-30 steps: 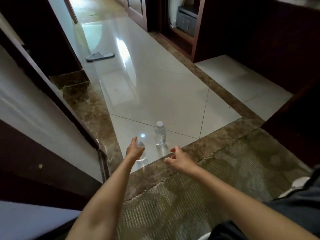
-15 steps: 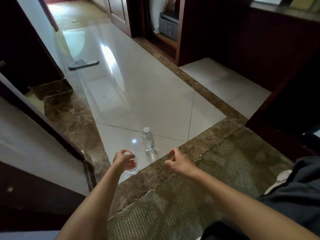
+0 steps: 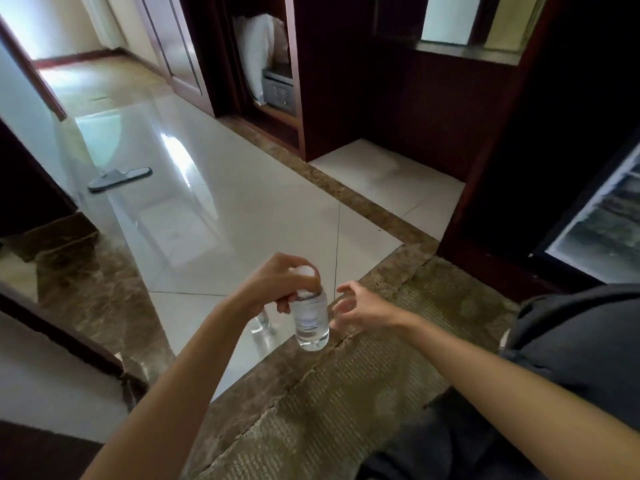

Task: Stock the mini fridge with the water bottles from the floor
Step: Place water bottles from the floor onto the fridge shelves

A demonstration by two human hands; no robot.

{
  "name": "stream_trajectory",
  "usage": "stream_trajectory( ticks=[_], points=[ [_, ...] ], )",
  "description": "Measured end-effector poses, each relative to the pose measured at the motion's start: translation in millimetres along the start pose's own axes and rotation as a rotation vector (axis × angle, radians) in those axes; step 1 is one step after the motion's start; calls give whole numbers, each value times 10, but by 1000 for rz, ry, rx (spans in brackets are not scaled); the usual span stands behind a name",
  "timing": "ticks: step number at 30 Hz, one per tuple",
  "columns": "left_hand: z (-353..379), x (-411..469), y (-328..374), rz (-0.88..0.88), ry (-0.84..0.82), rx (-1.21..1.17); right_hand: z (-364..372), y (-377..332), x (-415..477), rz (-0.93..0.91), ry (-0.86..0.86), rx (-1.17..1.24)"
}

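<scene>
the left hand (image 3: 273,289) pinches the clear plastic water bottle (image 3: 310,320) by its white cap (image 3: 306,271); the body hangs below the fingertips (image 3: 283,305). a cap-only grip may slip. the right hand (image 3: 360,306), fingers spread, empty, hovers just beside it, well short of the open mini fridge (image 3: 595,233).

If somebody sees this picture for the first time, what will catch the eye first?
The left hand grips a clear water bottle by its cap, held above the floor in the lower middle, and the right hand is open just beside it. A second bottle stands on the white tiles behind the left wrist, and the mini fridge shows at the right edge.
</scene>
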State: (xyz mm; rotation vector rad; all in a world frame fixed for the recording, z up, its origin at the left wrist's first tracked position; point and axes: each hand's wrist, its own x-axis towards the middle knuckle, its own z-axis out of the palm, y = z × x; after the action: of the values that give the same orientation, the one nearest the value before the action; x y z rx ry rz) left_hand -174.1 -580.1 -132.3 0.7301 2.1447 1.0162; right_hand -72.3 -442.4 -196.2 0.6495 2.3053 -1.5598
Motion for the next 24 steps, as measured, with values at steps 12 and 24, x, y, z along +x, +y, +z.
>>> stream_trajectory(
  ticks=[12,24],
  points=[
    [1144,740,2350,430,-264,71,-2073,214,-1109,-277,305,83],
    [2925,1519,3830,554,-496,64,-3617,1421,-1652,32,986,162]
  ],
)
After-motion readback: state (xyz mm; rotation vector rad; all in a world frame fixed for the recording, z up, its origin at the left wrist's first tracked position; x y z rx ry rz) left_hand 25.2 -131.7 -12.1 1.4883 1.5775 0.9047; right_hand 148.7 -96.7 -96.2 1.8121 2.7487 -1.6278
